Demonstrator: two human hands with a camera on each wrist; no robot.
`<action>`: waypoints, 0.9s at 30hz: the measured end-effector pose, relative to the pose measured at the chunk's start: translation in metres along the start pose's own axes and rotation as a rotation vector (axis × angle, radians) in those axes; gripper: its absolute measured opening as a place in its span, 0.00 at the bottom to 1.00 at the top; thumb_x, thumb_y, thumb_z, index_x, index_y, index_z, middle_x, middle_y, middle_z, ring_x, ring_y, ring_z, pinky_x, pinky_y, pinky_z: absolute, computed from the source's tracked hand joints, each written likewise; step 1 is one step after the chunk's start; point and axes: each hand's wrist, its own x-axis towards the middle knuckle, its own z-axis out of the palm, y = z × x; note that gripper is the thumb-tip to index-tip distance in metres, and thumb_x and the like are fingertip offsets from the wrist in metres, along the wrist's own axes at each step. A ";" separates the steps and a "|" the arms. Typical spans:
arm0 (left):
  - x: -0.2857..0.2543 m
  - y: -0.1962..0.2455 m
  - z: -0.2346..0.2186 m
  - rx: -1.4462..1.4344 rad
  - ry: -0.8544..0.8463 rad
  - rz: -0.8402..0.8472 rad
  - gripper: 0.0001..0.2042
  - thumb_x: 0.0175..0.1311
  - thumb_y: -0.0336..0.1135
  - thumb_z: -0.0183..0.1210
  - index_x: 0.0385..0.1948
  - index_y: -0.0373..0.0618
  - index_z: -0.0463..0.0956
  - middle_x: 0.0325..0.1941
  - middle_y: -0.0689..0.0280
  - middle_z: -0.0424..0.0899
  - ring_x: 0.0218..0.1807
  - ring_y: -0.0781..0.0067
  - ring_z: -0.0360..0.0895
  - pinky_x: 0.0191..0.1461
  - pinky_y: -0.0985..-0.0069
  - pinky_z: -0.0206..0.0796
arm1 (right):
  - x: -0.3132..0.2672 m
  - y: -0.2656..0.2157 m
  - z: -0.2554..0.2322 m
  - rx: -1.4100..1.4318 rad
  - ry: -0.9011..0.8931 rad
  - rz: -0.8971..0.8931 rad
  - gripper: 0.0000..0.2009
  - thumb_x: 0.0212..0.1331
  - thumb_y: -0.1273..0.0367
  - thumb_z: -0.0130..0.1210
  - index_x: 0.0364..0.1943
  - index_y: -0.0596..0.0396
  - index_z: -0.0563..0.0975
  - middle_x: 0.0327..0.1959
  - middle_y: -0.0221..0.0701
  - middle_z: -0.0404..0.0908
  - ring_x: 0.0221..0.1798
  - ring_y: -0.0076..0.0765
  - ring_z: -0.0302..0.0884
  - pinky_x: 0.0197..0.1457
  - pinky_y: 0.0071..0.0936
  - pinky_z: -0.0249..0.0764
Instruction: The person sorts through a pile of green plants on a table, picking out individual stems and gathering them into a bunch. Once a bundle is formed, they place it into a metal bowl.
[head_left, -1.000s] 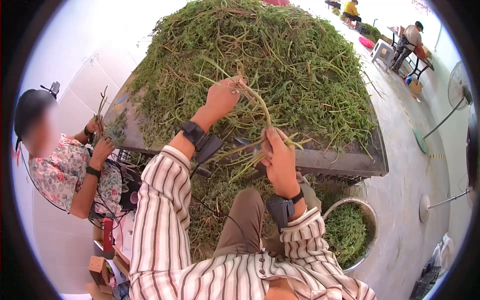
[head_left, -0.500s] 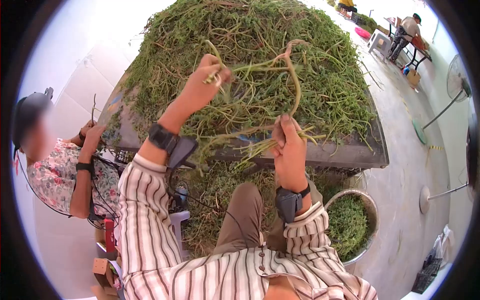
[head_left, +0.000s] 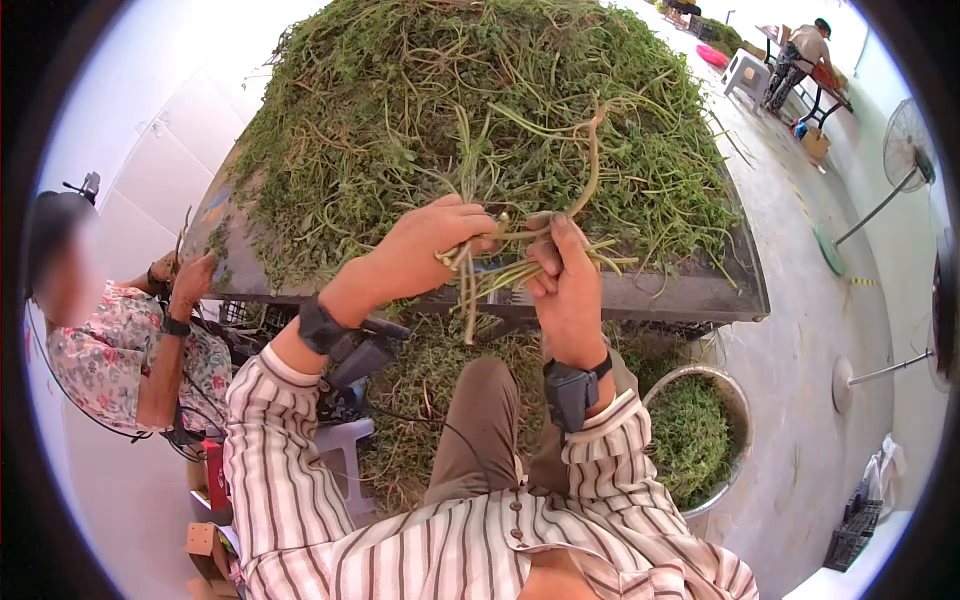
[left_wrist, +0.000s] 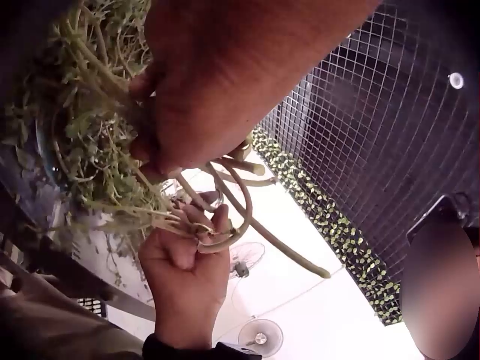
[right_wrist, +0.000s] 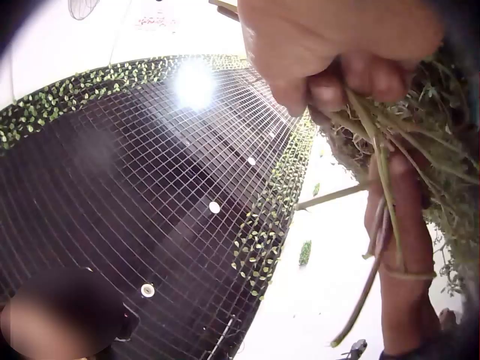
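My left hand grips a few green stems, whose cut ends poke out below the fingers and leafy tops above. Close beside it, my right hand pinches a bundle of thin stems between thumb and fingers. A thick, bent brownish stem rises from the right thumb over the pile. In the left wrist view the right hand is just below the left, with stems crossing between them. The right wrist view has stems hanging under the right fingers.
A large heap of leafy greens covers the dark table. More greens lie below it, and a round tub of greens stands at right. A person in a floral shirt sits at left. Fans stand at right.
The left hand first moved left and away from the right hand with stems, then came back down beside it. The right hand kept its bundle; the thick stem now leans over the heap.
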 end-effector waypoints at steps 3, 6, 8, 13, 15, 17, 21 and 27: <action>-0.011 -0.005 -0.012 -0.051 -0.036 0.019 0.05 0.57 0.28 0.54 0.34 0.42 0.73 0.29 0.63 0.71 0.34 0.59 0.65 0.38 0.67 0.60 | -0.003 -0.011 0.003 0.010 0.033 -0.004 0.10 0.62 0.63 0.51 0.37 0.54 0.74 0.16 0.17 0.59 0.15 0.11 0.48 0.18 0.12 0.49; -0.021 -0.009 -0.020 -0.017 -0.138 -0.026 0.04 0.60 0.28 0.53 0.34 0.41 0.73 0.30 0.64 0.72 0.34 0.61 0.65 0.40 0.69 0.60 | -0.001 -0.014 -0.002 0.009 -0.021 -0.024 0.09 0.61 0.63 0.52 0.37 0.54 0.73 0.16 0.17 0.59 0.15 0.11 0.47 0.18 0.12 0.48; -0.022 -0.010 -0.023 -0.020 -0.122 -0.015 0.04 0.60 0.28 0.53 0.34 0.41 0.73 0.30 0.64 0.73 0.35 0.61 0.66 0.41 0.69 0.60 | -0.001 -0.013 0.000 -0.012 -0.040 -0.017 0.09 0.61 0.64 0.52 0.36 0.54 0.73 0.16 0.17 0.59 0.15 0.10 0.47 0.18 0.12 0.48; -0.023 -0.006 -0.030 -0.043 -0.024 -0.025 0.05 0.62 0.30 0.52 0.33 0.39 0.73 0.31 0.62 0.75 0.36 0.59 0.68 0.43 0.68 0.60 | -0.004 -0.008 0.008 -0.128 -0.016 -0.042 0.06 0.60 0.66 0.53 0.32 0.53 0.72 0.16 0.18 0.61 0.16 0.10 0.50 0.17 0.12 0.48; -0.025 -0.002 -0.031 -0.014 -0.015 -0.009 0.05 0.62 0.30 0.52 0.33 0.39 0.73 0.31 0.61 0.75 0.35 0.59 0.68 0.43 0.68 0.61 | -0.005 -0.006 0.009 -0.334 0.057 -0.176 0.06 0.60 0.67 0.52 0.29 0.53 0.71 0.16 0.18 0.62 0.17 0.09 0.52 0.18 0.13 0.48; -0.026 -0.001 -0.034 0.016 -0.005 0.002 0.05 0.62 0.30 0.52 0.34 0.39 0.73 0.31 0.60 0.74 0.35 0.59 0.69 0.43 0.67 0.61 | -0.003 -0.005 0.005 -0.405 0.046 -0.192 0.07 0.60 0.68 0.52 0.27 0.54 0.71 0.16 0.20 0.63 0.18 0.11 0.53 0.19 0.14 0.50; -0.030 -0.011 -0.053 -0.031 0.124 -0.012 0.07 0.63 0.32 0.52 0.37 0.38 0.72 0.32 0.62 0.74 0.33 0.66 0.69 0.41 0.70 0.63 | 0.002 0.014 0.003 -1.031 -0.006 -0.557 0.08 0.58 0.69 0.53 0.26 0.58 0.70 0.17 0.23 0.66 0.21 0.17 0.57 0.23 0.21 0.56; -0.021 -0.019 -0.078 -0.086 0.466 0.078 0.10 0.66 0.36 0.49 0.37 0.39 0.75 0.33 0.65 0.76 0.33 0.70 0.69 0.41 0.72 0.62 | -0.003 0.027 0.007 -0.884 -0.089 -0.205 0.06 0.57 0.72 0.53 0.30 0.61 0.70 0.20 0.27 0.67 0.26 0.20 0.59 0.29 0.21 0.61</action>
